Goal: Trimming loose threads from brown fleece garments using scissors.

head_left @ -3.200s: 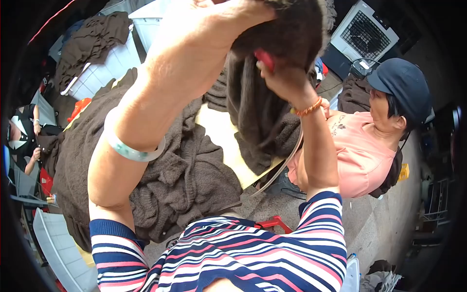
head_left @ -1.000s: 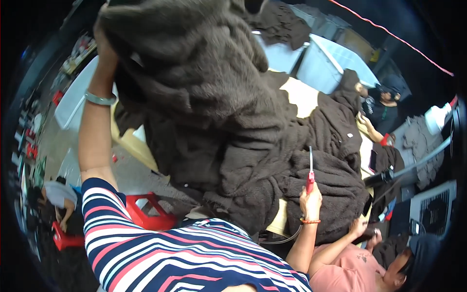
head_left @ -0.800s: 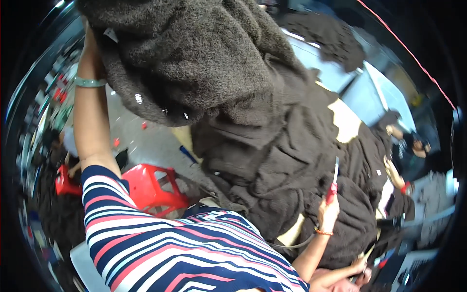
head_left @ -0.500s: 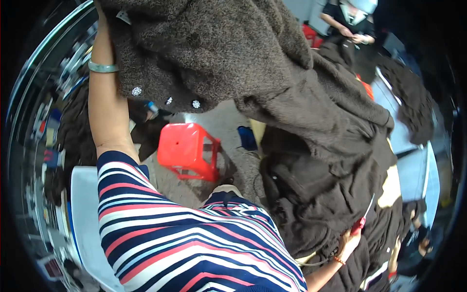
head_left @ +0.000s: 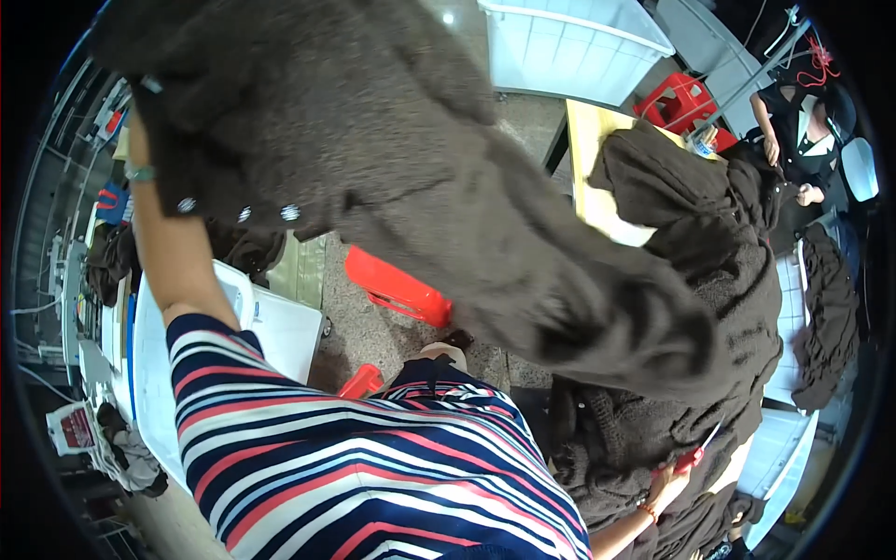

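A dark brown, fuzzy knit cardigan with sparkly round buttons hangs from my raised left arm across the upper left. My left hand is hidden behind the cloth, and the cardigan hangs from it. A long sleeve trails to the right, blurred, over a heap of similar brown garments on the table. Low on the right, my right hand grips red-handled scissors, the thin metal blade pointing up and away. That hand rests against the heaped brown cloth.
A red plastic stool stands on the floor ahead. White bins are at the back and a white bin at my left. Beyond the yellow tabletop, a co-worker handles brown cloth beside a red chair.
My left arm and the cardigan have swung left, the sleeve sweeping over the heap. My view has turned, showing more of the table and the back bin. My right hand still holds the scissors.
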`<state>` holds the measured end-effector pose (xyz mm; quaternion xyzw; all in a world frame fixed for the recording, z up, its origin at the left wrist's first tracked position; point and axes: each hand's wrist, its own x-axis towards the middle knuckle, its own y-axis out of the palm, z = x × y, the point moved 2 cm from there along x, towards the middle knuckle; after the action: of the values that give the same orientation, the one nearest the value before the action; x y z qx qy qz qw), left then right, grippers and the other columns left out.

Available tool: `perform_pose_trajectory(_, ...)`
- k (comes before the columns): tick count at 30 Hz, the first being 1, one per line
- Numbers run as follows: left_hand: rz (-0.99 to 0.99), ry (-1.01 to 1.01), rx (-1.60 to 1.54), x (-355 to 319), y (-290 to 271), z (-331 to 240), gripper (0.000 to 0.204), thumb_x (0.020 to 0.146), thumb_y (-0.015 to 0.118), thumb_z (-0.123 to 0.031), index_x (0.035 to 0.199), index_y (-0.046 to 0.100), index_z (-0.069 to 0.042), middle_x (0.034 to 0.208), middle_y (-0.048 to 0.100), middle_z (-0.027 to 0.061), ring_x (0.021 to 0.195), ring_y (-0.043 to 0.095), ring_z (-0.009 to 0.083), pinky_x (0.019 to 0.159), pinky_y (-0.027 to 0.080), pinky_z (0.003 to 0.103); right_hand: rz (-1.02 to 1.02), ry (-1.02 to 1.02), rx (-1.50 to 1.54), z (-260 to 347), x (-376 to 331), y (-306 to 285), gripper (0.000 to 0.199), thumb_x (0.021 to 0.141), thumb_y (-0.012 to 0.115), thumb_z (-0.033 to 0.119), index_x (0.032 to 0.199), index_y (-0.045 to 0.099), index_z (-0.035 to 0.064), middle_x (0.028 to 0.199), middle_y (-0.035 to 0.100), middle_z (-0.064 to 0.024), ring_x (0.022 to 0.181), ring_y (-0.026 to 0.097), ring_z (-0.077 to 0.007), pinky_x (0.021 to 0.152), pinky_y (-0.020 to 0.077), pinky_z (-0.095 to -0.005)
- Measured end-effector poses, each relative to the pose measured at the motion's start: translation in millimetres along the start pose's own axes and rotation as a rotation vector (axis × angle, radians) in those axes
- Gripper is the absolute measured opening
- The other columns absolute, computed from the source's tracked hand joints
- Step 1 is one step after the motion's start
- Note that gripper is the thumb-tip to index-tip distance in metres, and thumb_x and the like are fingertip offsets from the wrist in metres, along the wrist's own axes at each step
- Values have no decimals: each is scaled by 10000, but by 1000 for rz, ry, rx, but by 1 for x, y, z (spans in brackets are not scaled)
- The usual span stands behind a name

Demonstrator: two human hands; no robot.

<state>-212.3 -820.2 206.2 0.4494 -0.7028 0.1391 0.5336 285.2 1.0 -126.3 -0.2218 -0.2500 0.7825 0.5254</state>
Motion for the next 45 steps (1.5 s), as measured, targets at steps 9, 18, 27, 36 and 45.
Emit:
perform_pose_trajectory(9, -116, -118, 45, -44, 78, 115, 324, 951, 535, -236, 1155, 614, 3, 1043, 671, 135, 939, 639, 257, 800, 515, 396, -23, -22, -235, 37, -5, 37, 101, 903, 537, 109, 904, 552, 9, 629, 589, -56, 514, 560, -168, 490, 443, -306)
perform_pose_trajectory(18, -245, -75, 206, -16, 77, 203, 322, 960, 513, -241, 1123, 633, 9, 1002, 684, 137, 903, 648, 270, 771, 523, 411, -48, 53, -196, 51, -21, 41, 90, 896, 512, 97, 901, 546, 14, 633, 591, -66, 516, 567, -162, 483, 442, -299)
perform_pose_trajectory(27, 198, -30, 743, -51, 33, 386, 492, 970, 473, -242, 1367, 381, 34, 1289, 520, 199, 1131, 559, 317, 925, 488, 464, 0, 79, -236, 37, -10, 64, 99, 883, 516, 88, 893, 552, -4, 621, 605, -73, 484, 577, -180, 462, 450, -310)
perform_pose_trajectory(36, 1988, -391, 203, -477, 67, 154, 1326, 488, 910, -437, 1494, 180, 26, 1517, 201, 325, 1424, 127, 498, 1170, 179, 477, 9, 239, -281, 85, -34, 68, 126, 900, 500, 72, 989, 552, -1, 633, 583, -62, 502, 566, -162, 467, 453, -300)
perform_pose_trajectory(45, 2031, -726, 732, -641, 1, 120, 1197, 639, 875, -197, 1532, 77, -233, 1522, 121, 303, 1113, 556, 501, 915, 529, 474, -73, 243, -263, 95, -64, 69, 95, 915, 519, 97, 961, 553, 21, 623, 580, -54, 436, 523, -147, 381, 392, -291)
